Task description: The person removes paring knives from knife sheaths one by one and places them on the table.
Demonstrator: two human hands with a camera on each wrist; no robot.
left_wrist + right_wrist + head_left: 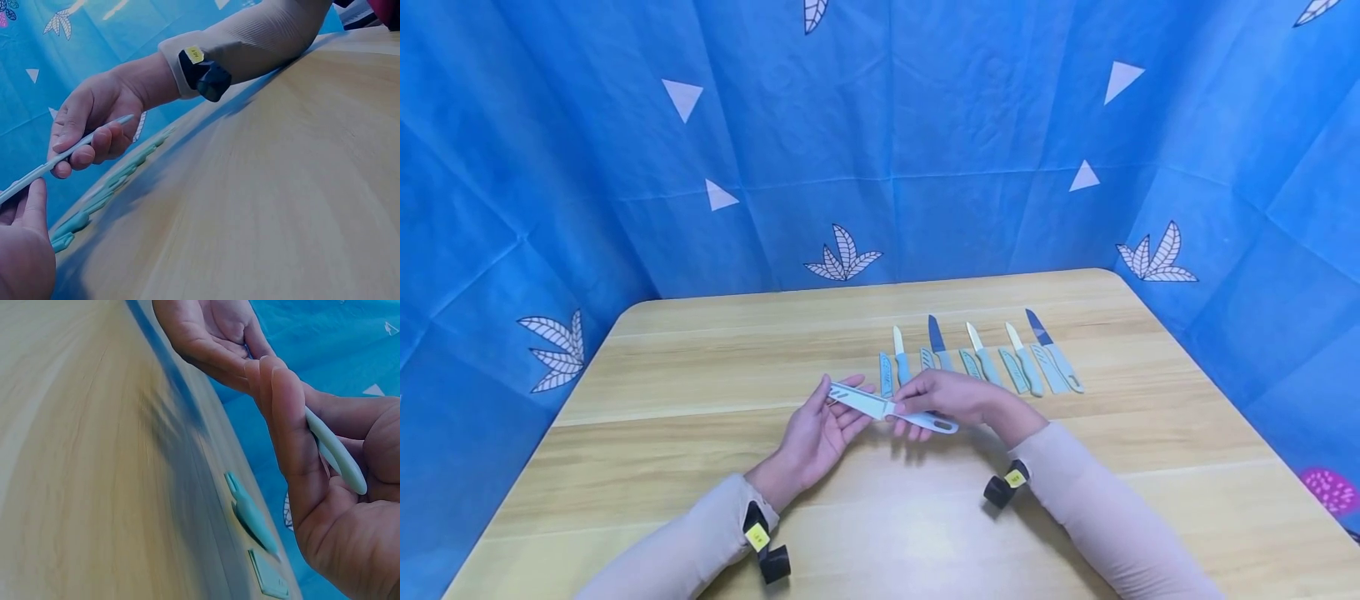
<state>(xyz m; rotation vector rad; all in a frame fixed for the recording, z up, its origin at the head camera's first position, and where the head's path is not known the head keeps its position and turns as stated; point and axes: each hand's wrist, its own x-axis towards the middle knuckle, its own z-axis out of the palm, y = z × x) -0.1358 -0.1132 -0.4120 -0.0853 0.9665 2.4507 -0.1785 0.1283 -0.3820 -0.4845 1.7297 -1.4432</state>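
Note:
A pale blue knife (928, 422) is held up over the table, its blade inside a slotted sheath (859, 402). My right hand (946, 395) pinches it near the inner end of the handle, thumb against fingers. The handle's holed end sticks out below that hand. My left hand (816, 440) is turned palm up, with extended fingers under the sheath and the thumb beside its tip. In the left wrist view the knife (87, 141) slants up from the left hand to the right. In the right wrist view the handle (340, 456) crosses the right palm.
Several unsheathed knives (985, 360) lie in a row beyond my right hand, each with a sheath (1012, 372) beside it. Some blades are dark, others pale. The wooden table (700, 350) ends at a blue patterned curtain (962, 125).

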